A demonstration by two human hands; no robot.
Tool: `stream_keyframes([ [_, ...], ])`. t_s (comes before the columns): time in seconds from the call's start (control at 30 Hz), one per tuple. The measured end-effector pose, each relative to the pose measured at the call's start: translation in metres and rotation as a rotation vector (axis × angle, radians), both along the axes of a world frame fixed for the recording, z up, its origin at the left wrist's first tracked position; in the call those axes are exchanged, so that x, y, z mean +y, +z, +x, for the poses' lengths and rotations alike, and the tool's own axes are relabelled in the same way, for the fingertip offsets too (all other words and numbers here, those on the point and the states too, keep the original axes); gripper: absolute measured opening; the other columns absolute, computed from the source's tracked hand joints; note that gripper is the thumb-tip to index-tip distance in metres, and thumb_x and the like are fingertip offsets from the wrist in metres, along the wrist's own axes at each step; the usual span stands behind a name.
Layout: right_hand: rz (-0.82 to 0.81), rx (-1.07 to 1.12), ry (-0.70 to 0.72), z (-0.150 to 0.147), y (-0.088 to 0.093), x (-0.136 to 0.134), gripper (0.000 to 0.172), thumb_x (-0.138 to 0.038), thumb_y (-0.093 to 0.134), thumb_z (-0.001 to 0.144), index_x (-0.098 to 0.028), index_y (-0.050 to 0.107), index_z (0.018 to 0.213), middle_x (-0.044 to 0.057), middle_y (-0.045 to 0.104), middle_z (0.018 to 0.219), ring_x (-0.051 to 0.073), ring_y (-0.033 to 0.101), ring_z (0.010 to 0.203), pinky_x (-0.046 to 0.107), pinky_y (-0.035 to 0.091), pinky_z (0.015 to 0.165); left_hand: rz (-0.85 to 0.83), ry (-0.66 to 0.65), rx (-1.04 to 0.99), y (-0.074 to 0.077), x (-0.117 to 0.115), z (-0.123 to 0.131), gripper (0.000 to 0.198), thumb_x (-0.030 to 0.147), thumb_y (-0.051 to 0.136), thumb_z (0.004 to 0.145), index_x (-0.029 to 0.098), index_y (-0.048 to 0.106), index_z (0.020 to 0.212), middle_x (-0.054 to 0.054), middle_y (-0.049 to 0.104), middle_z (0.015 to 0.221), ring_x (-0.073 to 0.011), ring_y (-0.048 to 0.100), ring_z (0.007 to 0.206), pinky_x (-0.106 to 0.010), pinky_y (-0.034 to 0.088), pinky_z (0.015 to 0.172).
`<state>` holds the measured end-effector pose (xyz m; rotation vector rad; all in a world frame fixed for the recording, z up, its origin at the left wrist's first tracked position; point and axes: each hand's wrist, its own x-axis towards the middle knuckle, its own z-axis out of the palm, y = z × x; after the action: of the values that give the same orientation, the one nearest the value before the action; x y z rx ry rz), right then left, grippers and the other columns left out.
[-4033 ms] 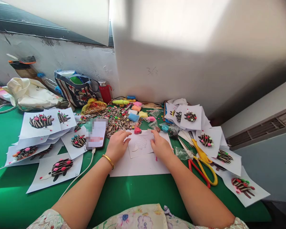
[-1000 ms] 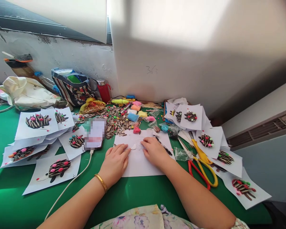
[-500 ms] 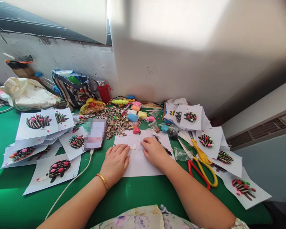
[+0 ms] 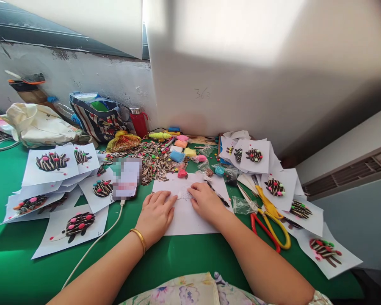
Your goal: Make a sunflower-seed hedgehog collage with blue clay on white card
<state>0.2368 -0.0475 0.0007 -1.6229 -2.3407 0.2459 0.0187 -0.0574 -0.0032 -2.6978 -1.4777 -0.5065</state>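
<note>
My left hand (image 4: 157, 214) lies palm down with fingers stretched over the left part of a white sheet of paper (image 4: 190, 222). Its index fingertip touches a small white lump, apparently modelling clay (image 4: 179, 195). My right hand (image 4: 206, 203) rests on the sheet's right side, thumb and index finger apart beside a faint pencil-like drawing (image 4: 186, 195); its other fingers are partly hidden. A black pen (image 4: 219, 195) lies just beyond the right hand. At the sheet's far edge sits a red clay lump (image 4: 182, 173).
Sunflower seeds (image 4: 150, 161) and clay packs (image 4: 177, 156) lie behind the sheet. A phone (image 4: 127, 178) with cable is left. Scissors (image 4: 268, 226) lie right. Cards with seed hedgehogs (image 4: 79, 224) are piled on both sides. A red flask (image 4: 139, 122) stands by the wall.
My left hand's fingers have shifted slightly, and the index fingertip now covers part of the white lump that showed more fully before. My right hand stays in place.
</note>
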Motion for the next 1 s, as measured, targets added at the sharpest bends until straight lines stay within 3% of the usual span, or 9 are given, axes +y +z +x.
stream_keyframes([
  [1.0, 0.006, -0.006, 0.003, -0.001, -0.001, 0.0, 0.031, -0.017, 0.057, 0.088, -0.019, 0.065, 0.118, 0.009, 0.059, 0.123, 0.023, 0.048, 0.115, 0.036, 0.043, 0.101, -0.088, -0.031, -0.069, -0.004, 0.011, -0.002, 0.038, 0.026, 0.048, 0.091, 0.028, 0.06, 0.127, -0.006, 0.061, 0.13, -0.0248, 0.052, 0.122, -0.045, 0.035, 0.106],
])
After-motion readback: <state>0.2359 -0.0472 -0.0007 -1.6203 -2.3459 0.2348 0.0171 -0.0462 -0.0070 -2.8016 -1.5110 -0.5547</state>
